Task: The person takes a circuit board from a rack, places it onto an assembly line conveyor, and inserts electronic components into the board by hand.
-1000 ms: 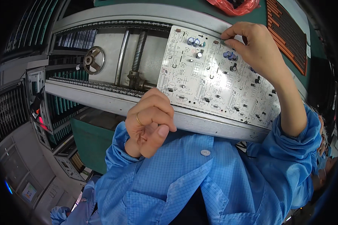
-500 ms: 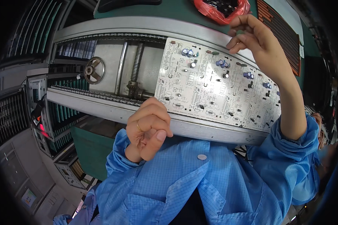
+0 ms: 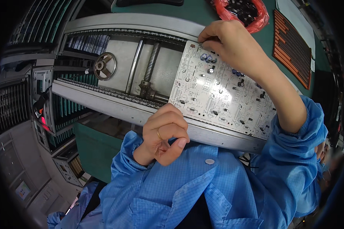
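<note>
A white printed circuit board panel [image 3: 197,86], fitted with blue, black and other small parts, lies between the rails of a metal frame. My right hand [image 3: 233,44] reaches over its far left corner, thumb and fingers pinched together at the far edge. A small green component showed in that pinch half a second ago; the fingertips hide it now. My left hand [image 3: 166,133] is curled at the near rail, by the panel's near left corner. Its thumb closes toward the bent fingers, and whatever they may hold is hidden.
Chains run along the metal rails [image 3: 99,101]. Left of the panel are a handwheel [image 3: 105,66] and a threaded shaft [image 3: 153,61]. Beyond the far rail stand a red plastic bag of black parts [image 3: 262,19] and an orange slotted tray [image 3: 292,49]. Racks [image 3: 13,107] stand at left.
My right hand has come from above the far rail, near the red bag, leftward and down to the panel's far left corner. My left hand remains curled beside the near rail.
</note>
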Demonstrator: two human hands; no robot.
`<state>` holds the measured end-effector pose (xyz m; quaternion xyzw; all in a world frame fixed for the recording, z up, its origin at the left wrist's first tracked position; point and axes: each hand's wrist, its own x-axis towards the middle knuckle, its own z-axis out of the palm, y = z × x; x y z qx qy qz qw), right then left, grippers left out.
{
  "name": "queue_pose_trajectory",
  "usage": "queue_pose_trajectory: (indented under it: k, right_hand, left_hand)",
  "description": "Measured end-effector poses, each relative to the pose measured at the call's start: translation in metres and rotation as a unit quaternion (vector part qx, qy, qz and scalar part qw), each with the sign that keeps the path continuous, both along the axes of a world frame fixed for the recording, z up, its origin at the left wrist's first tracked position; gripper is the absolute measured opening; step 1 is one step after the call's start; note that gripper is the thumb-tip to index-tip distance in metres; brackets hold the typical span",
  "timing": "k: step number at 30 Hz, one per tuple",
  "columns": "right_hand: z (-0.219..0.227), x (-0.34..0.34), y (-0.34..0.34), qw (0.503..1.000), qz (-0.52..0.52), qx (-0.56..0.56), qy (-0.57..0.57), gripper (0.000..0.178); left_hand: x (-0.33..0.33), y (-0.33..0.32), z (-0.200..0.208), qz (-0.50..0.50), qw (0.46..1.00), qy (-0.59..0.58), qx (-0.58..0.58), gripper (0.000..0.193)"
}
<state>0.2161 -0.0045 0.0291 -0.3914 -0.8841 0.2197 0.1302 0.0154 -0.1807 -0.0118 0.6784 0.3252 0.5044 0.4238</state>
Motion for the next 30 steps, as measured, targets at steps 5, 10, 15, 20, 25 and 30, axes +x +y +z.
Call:
queue_pose_trajectory:
  k: [5, 10, 15, 20, 25, 30]
  right_hand:
    - [-0.003, -0.005, 0.0, 1.0, -0.013, -0.002, 0.003, 0.017]
    - [0.0, -0.01, 0.0, 1.0, -0.011, 0.009, -0.008, 0.017]
    - [0.002, -0.013, 0.0, 0.999, -0.022, 0.003, -0.024, 0.018]
    - [-0.004, -0.008, -0.013, 0.998, -0.024, 0.049, -0.025, 0.019]
    - [0.018, 0.016, -0.019, 0.996, -0.066, 0.057, 0.003, 0.017]
    - [0.086, 0.111, -0.022, 0.938, -0.313, 0.103, 0.109, 0.013]
  left_hand:
    - [0.0, 0.002, -0.001, -0.01, 1.0, -0.005, 0.012, 0.01]
    - [-0.001, 0.002, -0.002, -0.011, 1.0, -0.007, 0.019, 0.009]
    - [0.0, 0.002, -0.003, -0.007, 1.0, -0.017, 0.024, 0.008]
    - [0.002, 0.002, -0.003, -0.002, 0.999, -0.016, 0.029, 0.009]
    - [0.004, 0.004, -0.002, -0.002, 1.0, -0.009, 0.026, 0.011]
    - [0.001, 0.003, 0.0, -0.007, 0.999, 0.001, 0.051, 0.005]
